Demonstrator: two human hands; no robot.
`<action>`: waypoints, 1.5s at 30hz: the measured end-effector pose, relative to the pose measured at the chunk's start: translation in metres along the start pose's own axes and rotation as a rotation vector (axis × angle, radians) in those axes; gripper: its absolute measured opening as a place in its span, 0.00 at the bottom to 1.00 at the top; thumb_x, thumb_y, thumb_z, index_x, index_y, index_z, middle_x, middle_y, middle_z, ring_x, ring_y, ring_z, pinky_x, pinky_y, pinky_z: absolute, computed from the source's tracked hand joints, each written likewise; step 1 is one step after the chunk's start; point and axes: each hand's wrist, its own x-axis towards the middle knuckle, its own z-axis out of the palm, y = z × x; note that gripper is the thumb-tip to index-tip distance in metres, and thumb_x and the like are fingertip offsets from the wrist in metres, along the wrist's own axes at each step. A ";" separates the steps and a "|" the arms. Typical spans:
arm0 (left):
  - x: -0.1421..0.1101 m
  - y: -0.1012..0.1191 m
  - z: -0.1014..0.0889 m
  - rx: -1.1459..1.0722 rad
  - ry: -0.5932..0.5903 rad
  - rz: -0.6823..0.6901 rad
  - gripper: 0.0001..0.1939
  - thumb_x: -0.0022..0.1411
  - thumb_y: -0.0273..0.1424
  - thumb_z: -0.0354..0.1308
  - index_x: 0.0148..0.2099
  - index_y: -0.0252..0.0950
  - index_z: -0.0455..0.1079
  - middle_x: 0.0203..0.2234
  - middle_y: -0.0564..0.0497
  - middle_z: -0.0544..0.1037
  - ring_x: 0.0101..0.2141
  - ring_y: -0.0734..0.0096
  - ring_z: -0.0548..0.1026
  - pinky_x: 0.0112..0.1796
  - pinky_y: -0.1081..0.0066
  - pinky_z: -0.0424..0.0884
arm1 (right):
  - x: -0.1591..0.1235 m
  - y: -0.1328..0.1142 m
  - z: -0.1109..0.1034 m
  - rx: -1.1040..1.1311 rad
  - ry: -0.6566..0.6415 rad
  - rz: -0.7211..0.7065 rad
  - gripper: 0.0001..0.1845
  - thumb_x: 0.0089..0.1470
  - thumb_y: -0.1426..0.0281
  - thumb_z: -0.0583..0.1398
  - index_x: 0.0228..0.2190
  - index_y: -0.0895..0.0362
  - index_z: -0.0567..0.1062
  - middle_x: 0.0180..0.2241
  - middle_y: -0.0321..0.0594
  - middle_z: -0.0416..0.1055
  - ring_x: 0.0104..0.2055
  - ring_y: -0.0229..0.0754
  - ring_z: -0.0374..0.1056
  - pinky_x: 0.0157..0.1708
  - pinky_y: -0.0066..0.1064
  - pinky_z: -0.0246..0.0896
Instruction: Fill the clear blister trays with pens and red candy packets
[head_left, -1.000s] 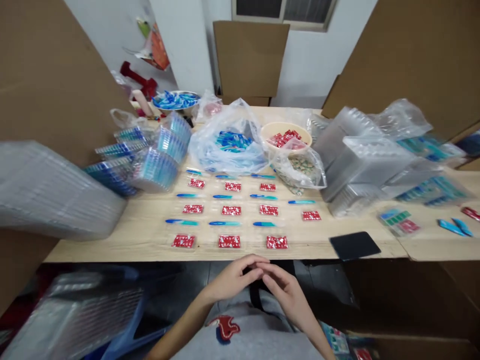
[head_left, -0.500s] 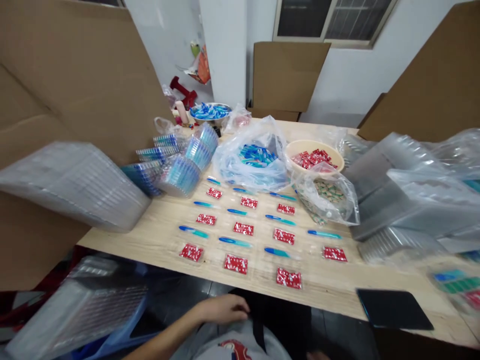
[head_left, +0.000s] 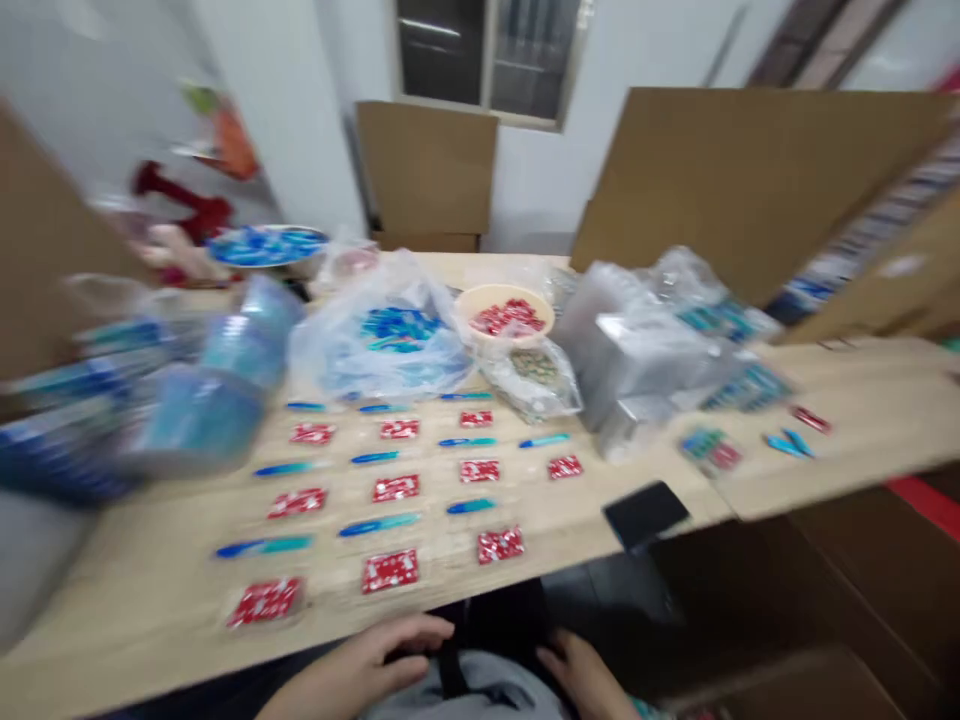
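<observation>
My left hand [head_left: 367, 665] rests low in the view over my grey shirt, and my right hand [head_left: 581, 675] lies apart from it at the bottom edge. Neither holds anything. Both are just below the front edge of the light wooden table [head_left: 150, 620]. Nearest to them are a red foil packet [head_left: 390, 571] and another red packet [head_left: 266, 602], each in a clear sleeve. Rows of such packets alternate with blue-and-teal sticks, one of them [head_left: 379, 525] close to the front. The picture is blurred.
A clear bag of blue pieces [head_left: 379, 345] and a cream bowl of red packets [head_left: 504, 315] stand at the table's back. Clear plastic trays [head_left: 637, 350] are stacked to the right, blue-filled stacks [head_left: 202, 420] to the left. A black tablet [head_left: 645, 515] lies near the front edge.
My hands, together a second ago, have come apart, and both now show at the bottom. The view has swung, so the table's contents sit further left and the table slants the other way.
</observation>
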 end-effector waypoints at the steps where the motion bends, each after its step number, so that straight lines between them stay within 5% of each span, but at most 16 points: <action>1: 0.003 0.008 0.000 -0.069 -0.054 0.038 0.24 0.59 0.49 0.56 0.55 0.47 0.71 0.53 0.49 0.74 0.54 0.58 0.70 0.56 0.62 0.62 | -0.007 -0.008 -0.006 0.060 -0.029 -0.020 0.08 0.53 0.69 0.60 0.35 0.55 0.79 0.38 0.45 0.78 0.41 0.47 0.75 0.42 0.32 0.68; 4: 0.024 0.021 0.008 -0.239 -0.147 0.095 0.27 0.58 0.53 0.56 0.52 0.44 0.74 0.51 0.45 0.76 0.52 0.55 0.72 0.57 0.57 0.63 | -0.033 -0.047 -0.035 0.299 -0.052 -0.215 0.15 0.53 0.65 0.58 0.41 0.58 0.78 0.42 0.44 0.77 0.44 0.45 0.73 0.45 0.31 0.65; 9: 0.064 0.035 0.048 -0.580 -0.156 0.149 0.30 0.54 0.55 0.59 0.53 0.43 0.73 0.52 0.43 0.75 0.51 0.51 0.72 0.53 0.55 0.67 | -0.065 -0.100 -0.067 0.662 0.400 -0.455 0.18 0.59 0.60 0.56 0.45 0.57 0.76 0.45 0.44 0.76 0.47 0.42 0.71 0.50 0.33 0.64; 13: 0.068 0.042 0.060 -0.599 -0.260 0.109 0.36 0.51 0.58 0.59 0.56 0.43 0.71 0.55 0.42 0.71 0.55 0.48 0.69 0.53 0.53 0.67 | -0.067 -0.098 -0.055 0.599 0.468 -0.573 0.25 0.58 0.61 0.58 0.54 0.58 0.70 0.55 0.48 0.68 0.57 0.43 0.64 0.58 0.34 0.58; 20: 0.067 0.039 0.046 -0.242 -0.389 0.032 0.26 0.58 0.51 0.58 0.57 0.50 0.70 0.58 0.50 0.69 0.57 0.52 0.68 0.58 0.57 0.64 | -0.060 -0.071 -0.021 0.349 0.424 -0.430 0.28 0.59 0.61 0.58 0.58 0.58 0.64 0.52 0.49 0.71 0.52 0.47 0.68 0.52 0.37 0.63; 23: 0.072 0.043 0.050 -0.138 -0.392 -0.013 0.28 0.57 0.52 0.58 0.58 0.50 0.69 0.58 0.49 0.69 0.56 0.51 0.68 0.58 0.56 0.64 | -0.060 -0.044 -0.013 0.344 0.485 -0.336 0.21 0.61 0.62 0.56 0.53 0.58 0.71 0.47 0.47 0.74 0.49 0.44 0.70 0.50 0.35 0.63; 26: 0.081 0.054 0.060 -0.052 -0.360 -0.059 0.30 0.57 0.53 0.58 0.57 0.45 0.70 0.58 0.47 0.69 0.56 0.50 0.68 0.58 0.57 0.64 | -0.055 0.015 -0.014 0.406 0.731 0.038 0.13 0.59 0.65 0.57 0.44 0.53 0.76 0.48 0.41 0.74 0.53 0.42 0.67 0.56 0.32 0.58; 31: 0.118 0.064 0.106 0.063 -0.442 -0.174 0.30 0.55 0.54 0.59 0.54 0.42 0.72 0.54 0.45 0.73 0.53 0.54 0.71 0.57 0.57 0.64 | -0.034 0.139 -0.025 0.491 0.945 0.641 0.31 0.58 0.66 0.53 0.58 0.72 0.58 0.60 0.69 0.52 0.64 0.62 0.50 0.60 0.55 0.44; 34: 0.158 0.057 0.150 0.084 -0.549 -0.224 0.29 0.56 0.51 0.59 0.54 0.40 0.71 0.52 0.44 0.74 0.52 0.57 0.72 0.56 0.58 0.65 | -0.026 0.184 -0.013 0.595 0.877 0.757 0.28 0.58 0.68 0.49 0.57 0.72 0.61 0.50 0.65 0.67 0.54 0.59 0.65 0.53 0.48 0.58; 37: 0.220 0.045 0.199 0.124 -0.619 -0.246 0.25 0.59 0.44 0.59 0.54 0.36 0.70 0.50 0.43 0.75 0.49 0.61 0.73 0.55 0.61 0.66 | -0.028 0.199 0.009 0.680 0.815 0.750 0.25 0.58 0.69 0.46 0.53 0.66 0.66 0.45 0.55 0.73 0.47 0.52 0.71 0.48 0.39 0.64; 41: 0.339 0.030 0.276 0.262 -0.483 -0.303 0.15 0.66 0.31 0.52 0.52 0.32 0.70 0.47 0.43 0.77 0.46 0.66 0.75 0.50 0.67 0.69 | -0.033 0.197 0.033 0.754 0.815 0.762 0.25 0.59 0.66 0.45 0.53 0.63 0.66 0.48 0.53 0.72 0.48 0.50 0.71 0.49 0.40 0.65; 45: 0.469 0.005 0.361 0.421 -0.327 -0.420 0.17 0.71 0.28 0.42 0.57 0.30 0.64 0.50 0.41 0.73 0.45 0.70 0.75 0.48 0.68 0.71 | -0.044 0.192 0.054 0.906 0.826 0.734 0.28 0.61 0.62 0.45 0.58 0.60 0.63 0.54 0.51 0.68 0.57 0.50 0.66 0.55 0.43 0.63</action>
